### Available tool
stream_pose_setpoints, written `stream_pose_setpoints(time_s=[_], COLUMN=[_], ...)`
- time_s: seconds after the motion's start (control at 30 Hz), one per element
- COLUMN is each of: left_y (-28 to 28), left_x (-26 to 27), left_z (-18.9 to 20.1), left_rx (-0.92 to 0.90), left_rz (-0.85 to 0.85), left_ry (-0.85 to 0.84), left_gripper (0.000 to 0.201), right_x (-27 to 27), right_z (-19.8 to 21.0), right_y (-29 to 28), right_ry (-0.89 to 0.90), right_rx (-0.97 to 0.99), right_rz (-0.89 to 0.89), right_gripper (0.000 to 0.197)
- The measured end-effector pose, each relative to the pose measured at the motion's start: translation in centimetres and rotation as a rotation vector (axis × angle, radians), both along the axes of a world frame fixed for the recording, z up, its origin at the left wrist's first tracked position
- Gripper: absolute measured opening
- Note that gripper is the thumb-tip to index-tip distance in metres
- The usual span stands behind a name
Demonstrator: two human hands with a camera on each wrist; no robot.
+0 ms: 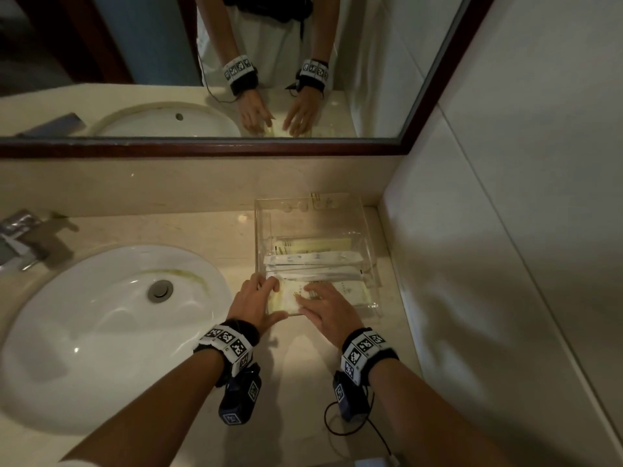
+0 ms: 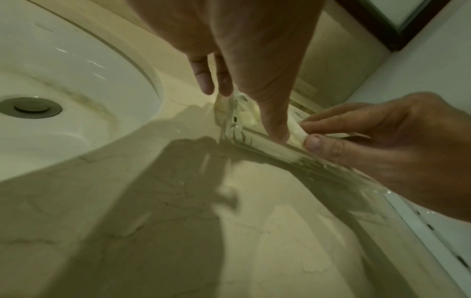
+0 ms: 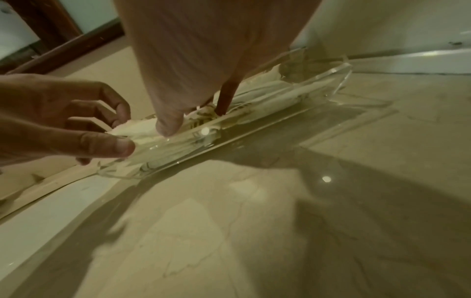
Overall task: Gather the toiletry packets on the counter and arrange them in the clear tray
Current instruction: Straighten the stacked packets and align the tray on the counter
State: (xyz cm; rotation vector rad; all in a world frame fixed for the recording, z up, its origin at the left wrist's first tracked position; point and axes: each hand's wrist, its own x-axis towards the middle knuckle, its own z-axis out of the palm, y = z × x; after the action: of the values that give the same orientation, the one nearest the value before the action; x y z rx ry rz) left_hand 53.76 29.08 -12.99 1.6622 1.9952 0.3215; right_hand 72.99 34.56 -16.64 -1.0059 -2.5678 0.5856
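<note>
The clear tray [image 1: 366, 235] stands on the counter to the right of the basin. Inside it lie a yellow packet [image 1: 313, 246] at the back, long white packets [image 1: 313, 261] in the middle and cream packets [image 1: 354, 293] at the front. Both hands are at the tray's front left corner on one cream packet [image 1: 289, 295]. My left hand [image 1: 274, 299] pinches its left end [image 3: 142, 131] between thumb and fingers. My right hand [image 1: 303, 303] pinches the same packet [image 2: 295, 129] from the right, thumb by the tray's front wall [image 2: 318, 161].
A white basin [image 1: 101, 332] with a drain fills the left of the counter, with a metal tap [image 1: 20, 237] behind it. A mirror runs along the back and a white wall [image 1: 505, 264] closes the right side. Bare counter [image 1: 303, 382] lies in front of the tray.
</note>
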Motion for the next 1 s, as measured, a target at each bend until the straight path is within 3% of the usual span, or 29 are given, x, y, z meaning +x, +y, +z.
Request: stream_pose_setpoints(time_s=[0.23,0.37,0.53,0.67,0.73,0.9,1.0], left_y=[-0.2,-0.2,0.4,0.6,0.8,1.1,1.3], left_x=[0.1,0.0,-0.4,0.0,0.4,1.2,1.5], left_z=[-0.8,-1.0,-0.6,-0.4,-0.5,-0.5,-0.5], left_rx=[-0.016,-0.011,0.043,0.055,0.055,0.067,0.043], left_rz=[-0.013,-0.023,-0.041,-0.082,-0.097,-0.109,-0.143], left_ry=[-0.054,-0.022,0.034,0.041,0.022,-0.005,0.040], left_gripper=[0.050,0.040,0.042,0.042,0.043,0.044,0.038], right_x=[-1.2,-1.1,-0.5,-0.6,-0.5,1.6,3.6], right_z=[-0.2,-0.4,0.1,0.4,1.0,1.3,1.1], right_y=[0.4,0.2,-0.3,-0.6,-0.5,0.8,1.7], right_ry=[-0.043,-0.017,0.178,0.396,0.459,0.521,0.448], right_rx=[-0.052,-0.161,-0.336,-0.442,-0.463,-0.390,-0.306], right_rz=[-0.028,-0.072,-0.374,-0.547,-0.595,-0.768,-0.858], right_gripper=[0.017,0.018,0.031,0.014,0.016,0.012,0.012])
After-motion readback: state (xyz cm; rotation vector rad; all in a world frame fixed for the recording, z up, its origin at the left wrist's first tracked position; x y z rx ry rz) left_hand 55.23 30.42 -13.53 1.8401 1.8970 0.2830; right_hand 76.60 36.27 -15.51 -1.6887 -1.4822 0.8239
